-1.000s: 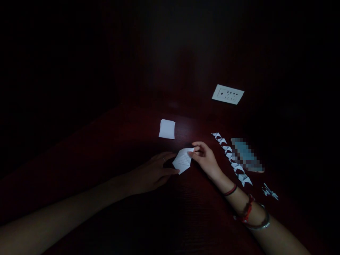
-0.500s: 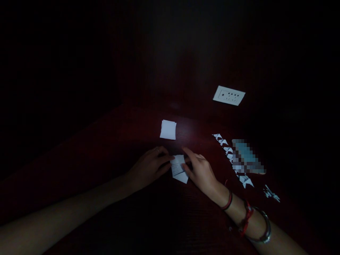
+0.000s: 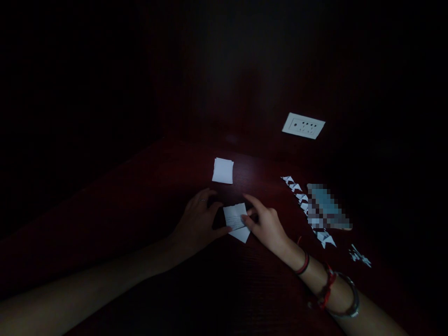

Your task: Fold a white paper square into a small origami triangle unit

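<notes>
A small, partly folded sheet of white paper [image 3: 234,215] with lines of writing lies between my hands, a plain flap showing at its lower edge. My right hand [image 3: 266,226] pinches its right edge, thumb on top and forefinger stretched out beyond. On the other side, my left hand [image 3: 199,217] has its fingers apart, and only the thumb tip reaches the sheet's lower left edge. Further back lies a stack of square white papers [image 3: 223,171].
To the right runs a row of folded white paper pieces [image 3: 301,198], beside a blurred-out flat device [image 3: 329,205]. Nearer me is a small heap of paper scraps [image 3: 360,256]. A white socket plate [image 3: 304,126] is on the wall behind the dark red table [image 3: 168,177].
My left fingers have come off the paper's upper left edge and spread, with the thumb now lower. The written part has shifted slightly, and my right thumb presses on it.
</notes>
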A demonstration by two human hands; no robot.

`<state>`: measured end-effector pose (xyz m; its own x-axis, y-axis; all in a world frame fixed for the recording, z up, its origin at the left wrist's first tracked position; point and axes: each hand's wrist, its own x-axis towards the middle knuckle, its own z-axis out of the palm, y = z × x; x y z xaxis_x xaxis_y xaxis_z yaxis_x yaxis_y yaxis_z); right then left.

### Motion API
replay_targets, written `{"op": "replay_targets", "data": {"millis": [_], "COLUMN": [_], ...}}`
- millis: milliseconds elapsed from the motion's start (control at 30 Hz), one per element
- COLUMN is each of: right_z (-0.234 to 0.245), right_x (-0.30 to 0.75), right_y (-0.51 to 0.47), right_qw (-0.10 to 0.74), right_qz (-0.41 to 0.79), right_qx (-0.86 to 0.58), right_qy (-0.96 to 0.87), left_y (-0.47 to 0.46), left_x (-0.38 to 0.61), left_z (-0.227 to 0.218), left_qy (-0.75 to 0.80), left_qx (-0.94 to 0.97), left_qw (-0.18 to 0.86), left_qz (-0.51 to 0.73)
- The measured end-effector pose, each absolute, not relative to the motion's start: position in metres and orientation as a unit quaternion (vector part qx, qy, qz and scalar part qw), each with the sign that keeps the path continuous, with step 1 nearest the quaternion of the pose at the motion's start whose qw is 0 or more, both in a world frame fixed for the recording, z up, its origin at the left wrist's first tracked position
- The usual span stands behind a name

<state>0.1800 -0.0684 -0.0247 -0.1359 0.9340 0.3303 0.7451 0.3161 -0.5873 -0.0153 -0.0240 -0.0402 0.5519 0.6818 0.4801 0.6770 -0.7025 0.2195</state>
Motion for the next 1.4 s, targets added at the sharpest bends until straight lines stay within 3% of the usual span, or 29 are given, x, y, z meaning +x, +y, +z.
{"op": "replay_targets", "data": {"millis": [800,1100,1400], "right_z": [-0.007,-0.011,-0.010], "right_x": [0.172,0.173,0.169], "right_y": [-0.089,-0.087,-0.086], "right_qw": [0.213,0.212,0.211], "right_qz": [0.068,0.058,0.039], "right_qx": [-0.549,-0.567,-0.606], "right_qy": [-0.805,-0.794,-0.766], "left_y": [-0.023,-0.023,-0.023], "left_x": [-0.016,-0.015,-0.012], "left_z": [-0.034,-0.037,-0.043], "left_qy": [0.357,0.396,0.443], "left_qx": [0.888,0.856,0.851], "left_qw": [0.063,0.159,0.101], "left_qz": [0.283,0.294,0.264]}}
